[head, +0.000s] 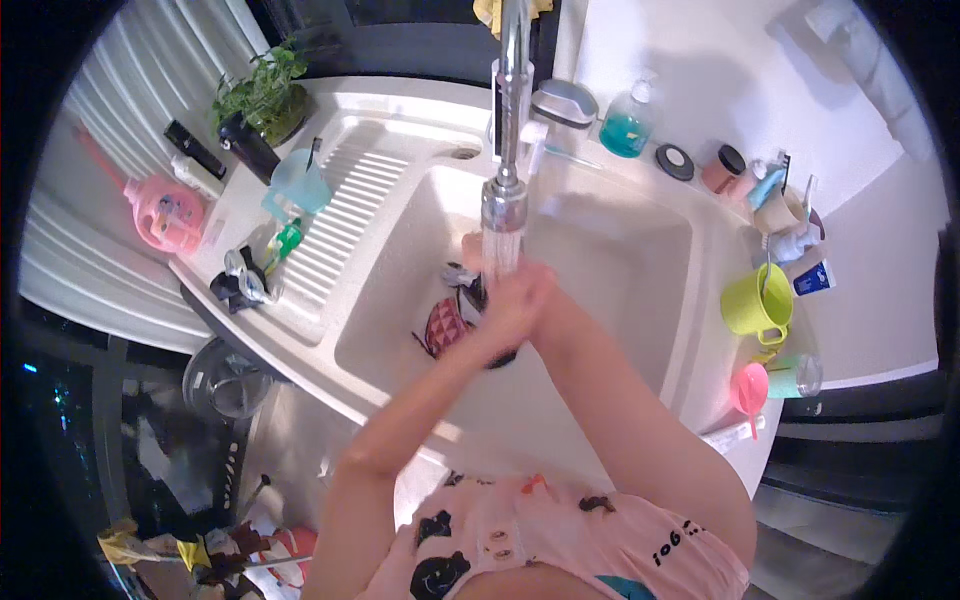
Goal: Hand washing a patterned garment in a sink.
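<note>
Water runs from the chrome faucet head point(504, 204) over both of my hands, which meet just beneath it above the white sink basin point(622, 225). My left hand point(504, 311) and my right hand point(534, 289) overlap and are blurred, so their fingers cannot be told apart clearly. Under and beside them in the basin lies a small cloth item with a red diamond pattern point(445, 324) and dark edging, partly hidden by my left hand and forearm. A grey and black part shows near the stream. Whether anything is between my palms is hidden.
Left of the basin, a ribbed drainboard point(360, 202) holds a light blue cup point(300, 184) and a green tube point(286, 238). A potted plant point(262, 94) stands behind. Along the right rim are a soap bottle point(627, 129), a lime green mug point(756, 304) and a pink scoop point(750, 386).
</note>
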{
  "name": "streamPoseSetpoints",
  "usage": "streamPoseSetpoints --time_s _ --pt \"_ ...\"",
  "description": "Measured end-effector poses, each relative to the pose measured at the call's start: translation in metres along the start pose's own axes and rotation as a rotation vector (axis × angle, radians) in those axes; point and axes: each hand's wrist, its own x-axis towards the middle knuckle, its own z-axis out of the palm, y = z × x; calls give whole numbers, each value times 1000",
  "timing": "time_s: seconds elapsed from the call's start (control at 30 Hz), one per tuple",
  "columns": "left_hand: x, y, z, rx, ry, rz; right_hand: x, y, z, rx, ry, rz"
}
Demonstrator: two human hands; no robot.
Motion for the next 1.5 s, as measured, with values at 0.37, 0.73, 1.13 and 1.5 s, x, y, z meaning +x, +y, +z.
streamPoseSetpoints --time_s 0.37,0.73,1.13,1.5 --pt "25 -145 -19 -737 250 -225 14 -16 39 594 -69 292" --pt "47 -111 33 474 328 213 -12 8 6 1131 31 702" --pt "129 -199 60 -326 129 -891 -153 -104 -34 435 81 -197" --pt "112 -179 54 520 -167 -466 -62 10 -22 42 196 -400"
